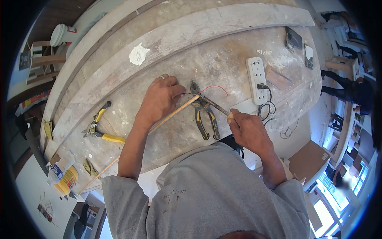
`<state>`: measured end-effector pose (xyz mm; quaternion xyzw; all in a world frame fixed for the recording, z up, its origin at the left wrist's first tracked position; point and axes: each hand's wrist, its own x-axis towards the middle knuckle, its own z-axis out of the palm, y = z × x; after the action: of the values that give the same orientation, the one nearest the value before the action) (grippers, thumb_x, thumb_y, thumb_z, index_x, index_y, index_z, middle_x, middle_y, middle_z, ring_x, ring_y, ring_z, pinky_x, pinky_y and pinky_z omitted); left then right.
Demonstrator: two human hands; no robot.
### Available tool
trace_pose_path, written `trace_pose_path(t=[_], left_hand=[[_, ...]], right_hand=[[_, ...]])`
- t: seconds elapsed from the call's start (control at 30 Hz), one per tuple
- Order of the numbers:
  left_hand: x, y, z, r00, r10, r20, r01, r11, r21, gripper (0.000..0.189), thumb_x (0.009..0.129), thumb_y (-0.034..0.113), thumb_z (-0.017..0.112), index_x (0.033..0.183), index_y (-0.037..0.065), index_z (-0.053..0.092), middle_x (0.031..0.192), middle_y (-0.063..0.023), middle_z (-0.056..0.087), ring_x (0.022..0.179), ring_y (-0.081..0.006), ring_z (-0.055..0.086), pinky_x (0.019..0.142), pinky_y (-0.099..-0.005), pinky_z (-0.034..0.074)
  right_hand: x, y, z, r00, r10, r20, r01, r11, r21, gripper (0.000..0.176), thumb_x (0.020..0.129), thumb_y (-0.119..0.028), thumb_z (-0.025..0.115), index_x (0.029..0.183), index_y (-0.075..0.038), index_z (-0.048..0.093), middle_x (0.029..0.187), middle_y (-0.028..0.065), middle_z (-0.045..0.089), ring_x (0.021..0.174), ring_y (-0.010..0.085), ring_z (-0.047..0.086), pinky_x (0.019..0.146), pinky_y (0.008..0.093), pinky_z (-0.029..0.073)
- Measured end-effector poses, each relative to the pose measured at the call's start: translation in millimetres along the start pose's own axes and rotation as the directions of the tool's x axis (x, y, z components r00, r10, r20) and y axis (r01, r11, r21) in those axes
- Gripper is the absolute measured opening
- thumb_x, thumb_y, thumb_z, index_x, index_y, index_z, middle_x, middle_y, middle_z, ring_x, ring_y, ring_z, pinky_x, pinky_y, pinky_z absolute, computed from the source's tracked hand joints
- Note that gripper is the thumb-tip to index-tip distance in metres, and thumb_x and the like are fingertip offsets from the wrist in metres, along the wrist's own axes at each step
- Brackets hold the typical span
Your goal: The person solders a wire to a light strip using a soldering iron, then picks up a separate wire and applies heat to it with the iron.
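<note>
My left hand (162,97) is closed, its fingertips pinching a thin dark wire near the head of the black-and-yellow pliers (206,115). My right hand (248,129) grips the handle of a thin metal tool (215,105), whose tip reaches the pliers' head. The pliers lie on the worktable (167,139) with their handles toward my body. From their head a red wire (217,86) curves right. A long thin wooden strip (175,111) runs from there under my left forearm to the lower left. What exactly the tool's tip touches is too small to tell.
Yellow-handled cutters (99,129) lie left of my forearm. A white power strip (256,81) with a black plug is at the right, beside a wooden block (278,77). Curved boards (179,35) cross the far side. Bottles (63,171) stand lower left. A person (350,89) is at far right.
</note>
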<state>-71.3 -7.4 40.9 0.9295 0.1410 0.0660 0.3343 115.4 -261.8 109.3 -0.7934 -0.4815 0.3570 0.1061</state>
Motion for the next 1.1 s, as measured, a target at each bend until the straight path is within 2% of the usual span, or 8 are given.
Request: trace_pose_path(t=[0.17, 0.27, 0.4, 0.57, 0.7, 0.77, 0.97, 1.1], left_hand=[[0, 1, -1, 1.0, 0.002, -0.005, -0.002, 1.0, 0.0, 0.016, 0.079, 0.003, 0.079, 0.093, 0.009, 0.075, 0.085, -0.008, 0.063, 0.086, -0.0322, 0.062, 0.079, -0.0447, 0.051], [1, 1, -1, 1.0, 0.005, -0.002, -0.005, 1.0, -0.007, 0.016, 0.079, 0.003, 0.079, 0.093, 0.009, 0.075, 0.085, -0.008, 0.063, 0.086, -0.0321, 0.062, 0.079, -0.0444, 0.051], [1, 0, 0, 1.0, 0.009, 0.006, -0.009, 1.0, -0.001, 0.015, 0.079, 0.003, 0.078, 0.093, 0.009, 0.075, 0.086, -0.0083, 0.064, 0.087, -0.0321, 0.062, 0.08, -0.0441, 0.051], [2, 4, -3, 0.999, -0.023, 0.028, 0.023, 1.0, 0.012, 0.012, 0.08, 0.005, 0.076, 0.092, 0.007, 0.077, 0.087, -0.0109, 0.064, 0.091, -0.0339, 0.064, 0.085, -0.0447, 0.052], [2, 2, -1, 0.999, -0.031, 0.03, 0.031, 0.999, 0.017, 0.011, 0.081, 0.005, 0.076, 0.092, 0.007, 0.077, 0.088, -0.0112, 0.065, 0.091, -0.0339, 0.063, 0.085, -0.0446, 0.052], [1, -1, 1, 1.0, -0.011, 0.012, 0.011, 1.0, 0.009, 0.013, 0.08, 0.004, 0.076, 0.093, 0.008, 0.076, 0.087, -0.0102, 0.064, 0.089, -0.0334, 0.063, 0.083, -0.0446, 0.052], [0, -2, 2, 1.0, 0.01, -0.005, -0.01, 1.0, 0.004, 0.015, 0.08, 0.003, 0.077, 0.094, 0.009, 0.076, 0.087, -0.0092, 0.064, 0.088, -0.0328, 0.062, 0.081, -0.0446, 0.051], [-1, -1, 2, 1.0, 0.003, -0.007, -0.003, 1.0, 0.004, 0.015, 0.08, 0.004, 0.077, 0.094, 0.009, 0.076, 0.088, -0.0089, 0.065, 0.088, -0.0325, 0.062, 0.081, -0.0445, 0.051]], right_hand=[[3, -5, -8, 0.999, 0.007, 0.049, -0.008, 1.0, 0.022, 0.02, 0.105, -0.016, 0.061, 0.105, 0.004, 0.063, 0.079, 0.0262, 0.069, 0.075, 0.0463, 0.069, 0.071, 0.0541, 0.054], [8, -8, -18, 0.996, 0.008, 0.086, -0.005, 1.0, -0.03, 0.021, 0.105, -0.017, 0.06, 0.097, 0.002, 0.061, 0.076, 0.0265, 0.068, 0.073, 0.0469, 0.069, 0.071, 0.0555, 0.054], [18, -18, -41, 0.987, 0.054, 0.15, -0.035, 0.991, -0.125, 0.024, 0.104, -0.019, 0.061, 0.096, 0.003, 0.065, 0.073, 0.0257, 0.068, 0.073, 0.0466, 0.07, 0.072, 0.0552, 0.056], [30, -26, -61, 0.987, 0.015, 0.161, 0.031, 0.96, -0.279, 0.029, 0.101, -0.022, 0.061, 0.089, 0.003, 0.07, 0.072, 0.0258, 0.069, 0.075, 0.0459, 0.073, 0.075, 0.0542, 0.059], [41, -26, -69, 0.981, -0.005, 0.194, 0.066, 0.948, -0.312, 0.03, 0.1, -0.023, 0.061, 0.087, 0.003, 0.07, 0.071, 0.0264, 0.069, 0.075, 0.0457, 0.073, 0.075, 0.055, 0.059], [45, -31, -73, 0.97, 0.056, 0.238, 0.03, 0.94, -0.341, 0.03, 0.098, -0.023, 0.064, 0.082, 0.001, 0.074, 0.075, 0.0242, 0.071, 0.079, 0.0444, 0.074, 0.077, 0.0527, 0.061], [45, -29, -75, 0.975, -0.031, 0.219, 0.107, 0.933, -0.345, 0.029, 0.096, -0.023, 0.065, 0.082, 0.0, 0.074, 0.074, 0.0237, 0.071, 0.076, 0.0437, 0.074, 0.074, 0.051, 0.061], [42, -29, -74, 0.983, -0.02, 0.182, 0.085, 0.931, -0.354, 0.027, 0.096, -0.023, 0.066, 0.083, 0.0, 0.074, 0.074, 0.0227, 0.071, 0.074, 0.043, 0.074, 0.072, 0.0499, 0.061]])
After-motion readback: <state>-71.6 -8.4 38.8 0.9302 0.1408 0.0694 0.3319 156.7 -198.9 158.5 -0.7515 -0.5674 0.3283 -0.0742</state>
